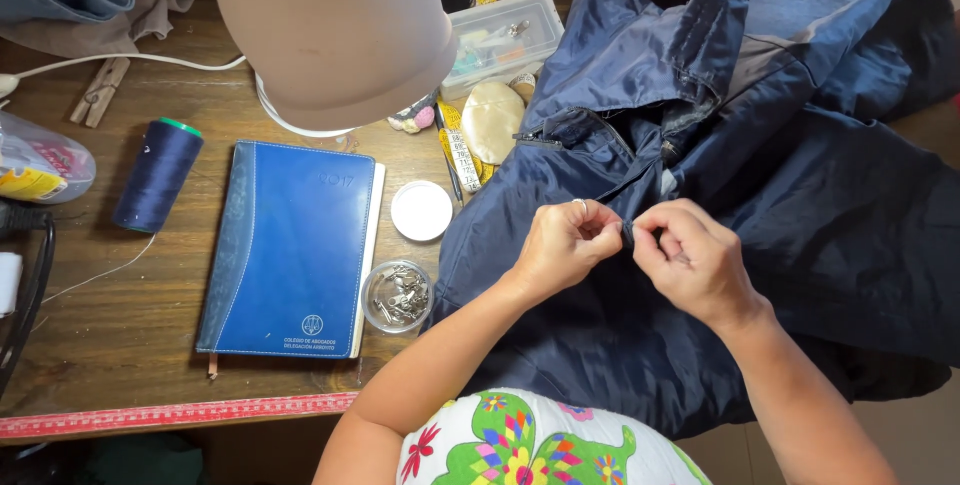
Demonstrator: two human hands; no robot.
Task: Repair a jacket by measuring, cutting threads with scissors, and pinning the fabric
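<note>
Pinching jacket zipper | left hand | right hand | touching

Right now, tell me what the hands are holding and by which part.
Both the left hand and right hand pinch the dark blue jacket at its front zipper edge, fingertips nearly meeting.

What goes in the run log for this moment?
left hand: pinching jacket zipper edge | right hand: pinching same spot | notebook: beside jacket

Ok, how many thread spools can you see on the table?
1: a navy thread spool lying left of the blue notebook. Others may be hidden under the lamp or jacket.
</note>
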